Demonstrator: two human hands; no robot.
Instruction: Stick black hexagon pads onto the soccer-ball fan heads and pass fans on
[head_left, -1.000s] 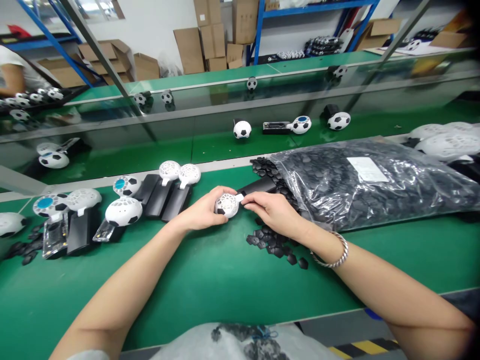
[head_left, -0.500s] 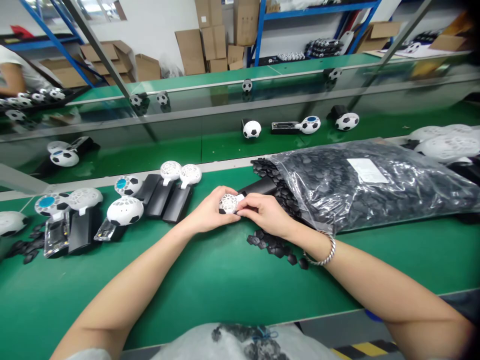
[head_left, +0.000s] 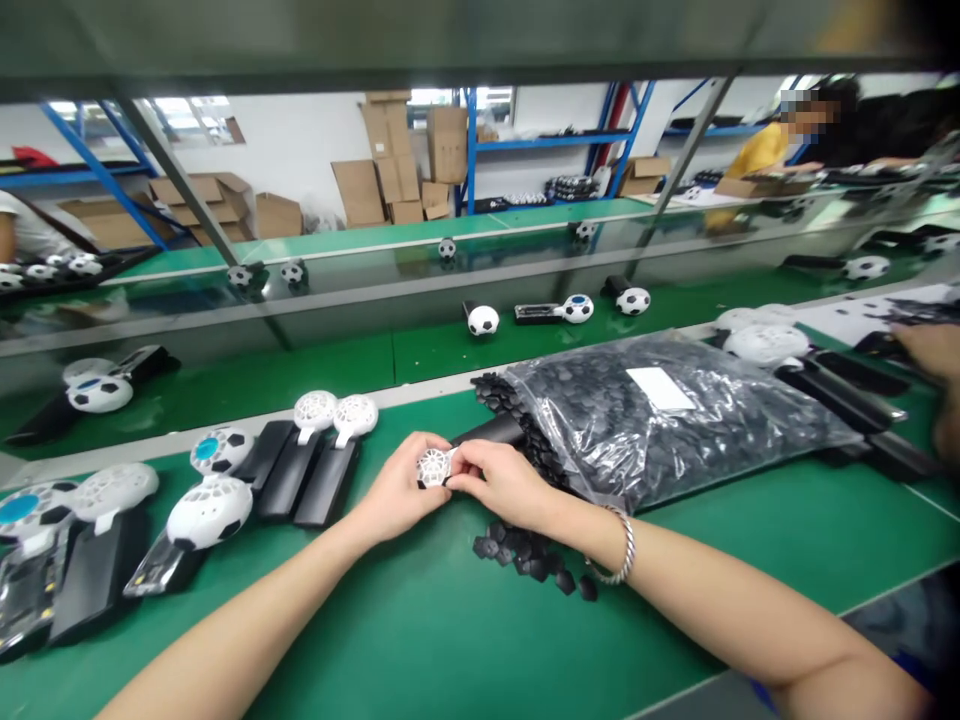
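Observation:
A white, football-patterned fan head (head_left: 433,467) with open lattice is held low over the green bench; its black handle (head_left: 491,432) points away to the right. My left hand (head_left: 397,490) grips the head's left side between thumb and fingers. At the head's right edge, my right hand (head_left: 504,485) is closed in a pinch, its fingertips touching the rim; whatever is between them is hidden. Small black pentagon pieces (head_left: 525,550) lie loose just below my right hand. More of them spill from a clear plastic bag (head_left: 720,430) at the right.
Several football-patterned fans (head_left: 210,512) with black handles lie at the left. Beyond the bench edge, a green conveyor (head_left: 337,360) carries more fans (head_left: 482,320). A person in yellow (head_left: 757,150) is at the far right. Another person's hand (head_left: 930,350) shows at the right edge.
The view has tilted up and turned right, bringing the person in yellow and the hand at the right edge into sight. Both my hands stay at the fan head.

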